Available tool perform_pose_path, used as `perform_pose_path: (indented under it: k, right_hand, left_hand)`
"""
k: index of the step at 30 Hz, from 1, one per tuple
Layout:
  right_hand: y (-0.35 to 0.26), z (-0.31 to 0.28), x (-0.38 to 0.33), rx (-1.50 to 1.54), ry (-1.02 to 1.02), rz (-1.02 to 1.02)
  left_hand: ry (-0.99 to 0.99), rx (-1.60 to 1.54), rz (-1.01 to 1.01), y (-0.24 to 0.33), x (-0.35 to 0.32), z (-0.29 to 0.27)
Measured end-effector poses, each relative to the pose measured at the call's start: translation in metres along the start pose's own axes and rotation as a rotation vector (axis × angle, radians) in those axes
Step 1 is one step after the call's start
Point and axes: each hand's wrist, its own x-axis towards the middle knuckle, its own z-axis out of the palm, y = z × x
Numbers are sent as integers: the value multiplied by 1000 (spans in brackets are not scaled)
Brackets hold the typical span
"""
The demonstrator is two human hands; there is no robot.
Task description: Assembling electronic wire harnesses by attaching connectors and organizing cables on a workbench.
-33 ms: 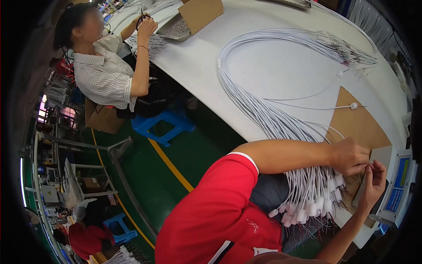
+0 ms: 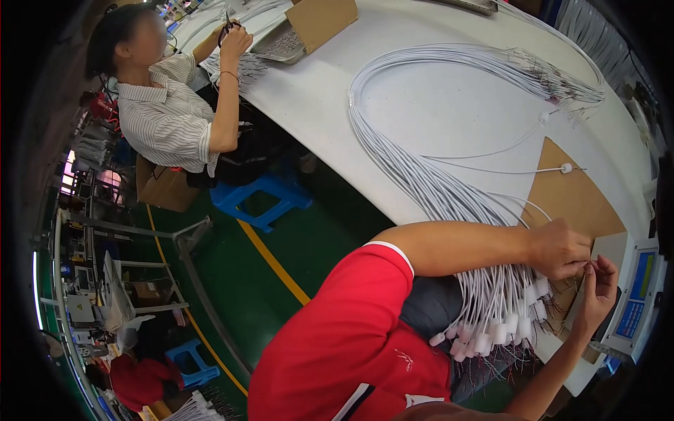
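My left hand (image 2: 559,250) is closed, its fingertips pinched together above the brown cardboard sheet (image 2: 565,193). Facing it, my right hand (image 2: 599,286) is also closed in a pinch, its fingertips almost meeting those of the left. Whatever they pinch is too small to make out. Under my left forearm runs a thick bundle of white cables (image 2: 414,179), looped across the table. Its near ends hang over the table edge by my lap, with white cylindrical sleeves (image 2: 483,342) and thin bare wire ends. One sleeved cable end (image 2: 566,168) lies apart on the cardboard.
Beside my right hand stands a white device (image 2: 635,298) with a blue panel and green display. The white table (image 2: 316,105) stretches away. At its far left a co-worker (image 2: 165,112) holds scissors near a cardboard box (image 2: 323,27). A blue stool (image 2: 260,200) stands on the green floor.
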Motion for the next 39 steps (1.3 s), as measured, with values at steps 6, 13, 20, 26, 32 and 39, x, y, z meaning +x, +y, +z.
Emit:
perform_pose_path:
  k: [6,13,20,26,32,39]
  right_hand:
    - [6,1,0,-8,20,-32]
    - [6,5,-1,-22,31,-14]
    - [9,4,-2,36,77,17]
    - [7,-13,3,45,185,105]
    - [11,-60,7,-235,259,-6]
    - [-16,-68,12,-922,-54,-326]
  left_hand:
    - [-9,-11,4,0,0,2]
    - [1,-23,-21,0,-1,3]
    - [-5,-13,-47,1,-2,2]
    - [10,-11,-50,0,-2,1]
    - [-12,3,-56,-2,-2,1]
    - [-14,7,-65,-3,-2,2]
